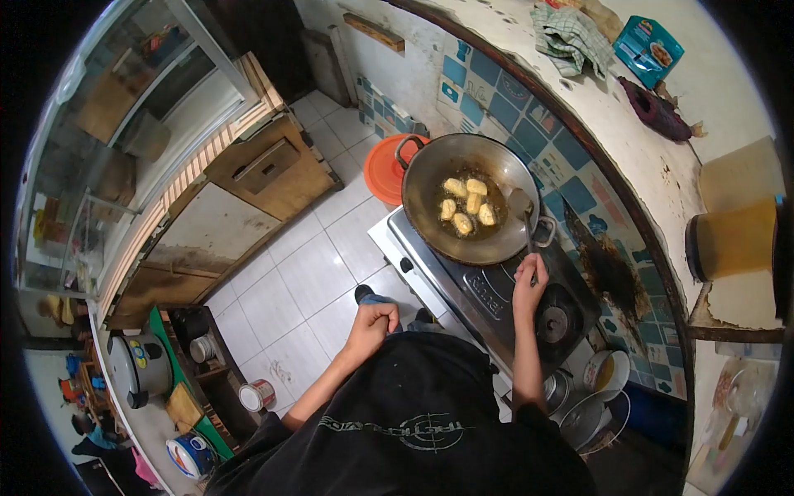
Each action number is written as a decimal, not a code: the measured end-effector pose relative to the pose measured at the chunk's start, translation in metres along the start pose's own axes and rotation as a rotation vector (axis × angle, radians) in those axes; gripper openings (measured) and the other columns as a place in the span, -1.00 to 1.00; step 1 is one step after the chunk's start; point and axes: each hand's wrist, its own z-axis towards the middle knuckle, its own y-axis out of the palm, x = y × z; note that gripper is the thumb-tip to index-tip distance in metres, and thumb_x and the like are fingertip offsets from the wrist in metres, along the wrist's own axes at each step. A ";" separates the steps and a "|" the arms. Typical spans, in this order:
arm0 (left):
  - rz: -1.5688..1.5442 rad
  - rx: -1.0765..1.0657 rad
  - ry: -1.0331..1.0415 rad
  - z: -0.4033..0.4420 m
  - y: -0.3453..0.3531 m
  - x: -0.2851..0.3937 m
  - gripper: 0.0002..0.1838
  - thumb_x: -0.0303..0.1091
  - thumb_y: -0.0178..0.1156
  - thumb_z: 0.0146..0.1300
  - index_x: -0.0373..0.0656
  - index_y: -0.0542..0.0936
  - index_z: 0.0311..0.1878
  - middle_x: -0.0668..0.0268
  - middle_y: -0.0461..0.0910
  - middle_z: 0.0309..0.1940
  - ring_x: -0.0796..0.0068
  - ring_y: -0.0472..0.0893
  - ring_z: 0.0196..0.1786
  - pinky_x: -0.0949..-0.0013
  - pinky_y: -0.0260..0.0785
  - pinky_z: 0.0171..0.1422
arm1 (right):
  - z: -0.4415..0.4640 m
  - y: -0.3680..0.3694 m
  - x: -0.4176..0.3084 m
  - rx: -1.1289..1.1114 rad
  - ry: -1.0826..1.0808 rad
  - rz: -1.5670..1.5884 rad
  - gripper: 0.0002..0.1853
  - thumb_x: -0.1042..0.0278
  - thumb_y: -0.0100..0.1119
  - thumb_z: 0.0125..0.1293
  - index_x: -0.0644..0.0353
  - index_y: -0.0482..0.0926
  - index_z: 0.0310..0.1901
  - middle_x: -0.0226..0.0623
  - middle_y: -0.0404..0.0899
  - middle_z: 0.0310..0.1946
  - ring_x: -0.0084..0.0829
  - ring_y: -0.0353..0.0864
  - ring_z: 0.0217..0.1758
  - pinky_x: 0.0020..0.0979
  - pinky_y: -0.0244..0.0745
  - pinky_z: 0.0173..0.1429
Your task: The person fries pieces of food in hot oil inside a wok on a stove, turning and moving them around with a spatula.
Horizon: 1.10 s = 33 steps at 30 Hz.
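Observation:
My right hand (531,283) is closed around the handle of a metal spatula (519,203), whose blade rests against the right inner side of a large wok (426,211). Several golden pieces of frying food (476,202) sit in bubbling oil at the bottom of the wok, left of the blade. The wok, with a loop handle on each side, stands on the far burner of a gas stove (488,296). Held in front of my body, away from the stove, my left hand (371,327) is curled into a fist with nothing showing in it.
An orange lid (382,169) is behind the stove's far end. Bowls and pots (608,372) crowd the near right. Along the ledge lie a checked cloth (571,41), a teal packet (648,51) and a container of yellowish liquid (732,240). A tin can (257,395) stands at lower left.

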 end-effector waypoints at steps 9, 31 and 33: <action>0.002 0.009 -0.015 -0.001 -0.002 0.001 -0.82 -0.67 -0.22 -0.11 -0.24 0.34 -0.67 0.44 0.28 -0.72 0.70 0.24 -0.57 0.48 0.01 -0.48 | 0.008 0.012 0.015 -0.042 0.306 0.326 -0.68 0.22 -0.10 0.49 0.18 0.35 -0.43 -0.48 0.24 -0.60 -0.64 0.15 -0.57 -0.52 0.08 -0.48; 0.029 0.005 -0.029 0.002 -0.003 0.001 -0.84 -0.66 -0.23 -0.14 -0.27 0.36 -0.63 0.35 0.31 -0.70 0.61 0.31 -0.55 0.46 0.11 -0.44 | 0.008 0.041 0.017 -0.231 0.245 0.448 -0.65 0.21 -0.09 0.49 0.15 0.28 -0.49 -0.49 0.21 -0.59 -0.64 0.11 -0.56 -0.52 0.06 -0.48; 0.026 0.000 -0.027 0.002 -0.003 0.002 -0.84 -0.66 -0.23 -0.14 -0.27 0.36 -0.63 0.35 0.30 -0.71 0.61 0.31 -0.55 0.46 0.10 -0.44 | 0.002 0.038 0.015 -0.265 0.181 0.348 -0.62 0.19 -0.10 0.50 0.16 0.27 -0.51 -0.50 0.19 -0.60 -0.64 0.12 -0.55 -0.52 0.06 -0.47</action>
